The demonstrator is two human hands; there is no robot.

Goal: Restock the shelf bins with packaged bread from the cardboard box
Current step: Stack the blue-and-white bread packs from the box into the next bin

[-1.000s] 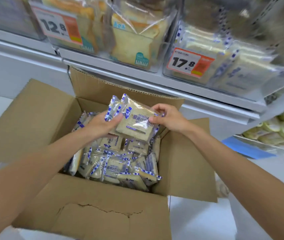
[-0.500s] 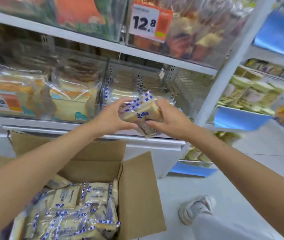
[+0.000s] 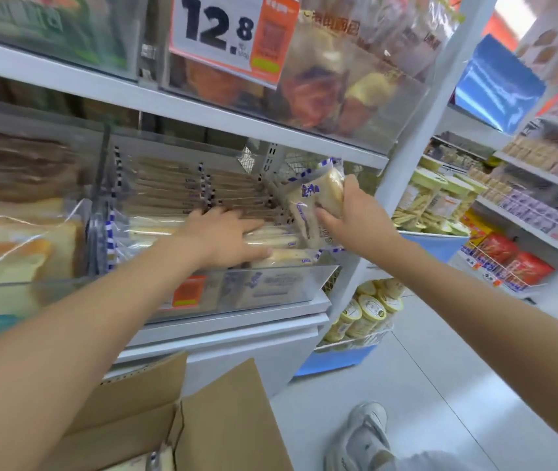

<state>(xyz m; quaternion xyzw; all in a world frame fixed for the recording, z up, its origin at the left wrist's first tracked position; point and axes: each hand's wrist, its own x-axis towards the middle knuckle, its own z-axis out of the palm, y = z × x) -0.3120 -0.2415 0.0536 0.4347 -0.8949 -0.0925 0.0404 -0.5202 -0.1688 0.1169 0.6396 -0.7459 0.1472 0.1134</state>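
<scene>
My right hand grips a bread pack in clear wrap with blue-and-white edges, held upright at the right end of a clear shelf bin. My left hand lies flat, fingers straight, pressing on the row of same bread packs stacked inside that bin. The open cardboard box stands on the floor at the bottom, below my left arm; only a corner of one pack shows inside it.
A neighbouring bin of toast loaves sits to the left. A shelf above holds a bin with a 12.8 price tag. A white upright post borders the bin's right side. My shoe is on the floor by the box.
Both hands rose from the box to the shelf bin. My left hand let go of the pack and now presses the stacked packs, while my right hand alone holds the pack.
</scene>
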